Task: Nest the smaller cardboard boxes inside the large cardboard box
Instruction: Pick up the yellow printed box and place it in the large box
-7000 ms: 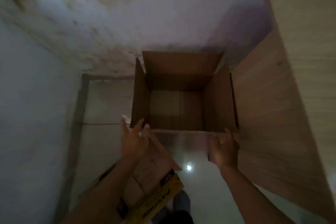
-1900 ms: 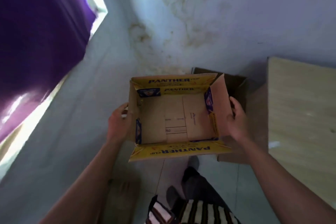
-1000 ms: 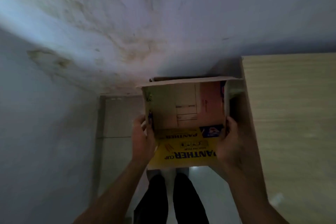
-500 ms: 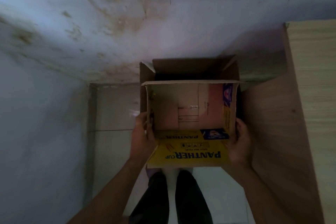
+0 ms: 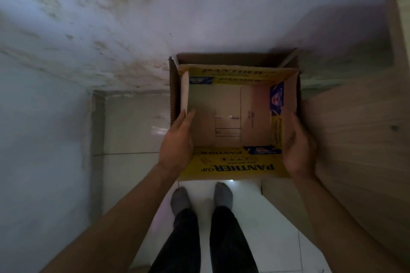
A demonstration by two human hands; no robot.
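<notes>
A smaller yellow-printed Panther box sits open-topped inside the large plain brown cardboard box, whose far wall and left edge show around it. My left hand grips the smaller box's left side flap, fingers reaching inside. My right hand presses flat against the box's right wall from outside. The yellow front flap hangs toward me. The large box's near wall is hidden by the smaller one.
A wooden cabinet side stands close on the right. A stained wall rises behind the boxes, another wall on the left. My feet in grey socks stand on white floor tiles just before the boxes.
The Panther box has gone down and level into the large box. Its far flap now stands up, showing yellow print. My view has tilted down onto my feet.
</notes>
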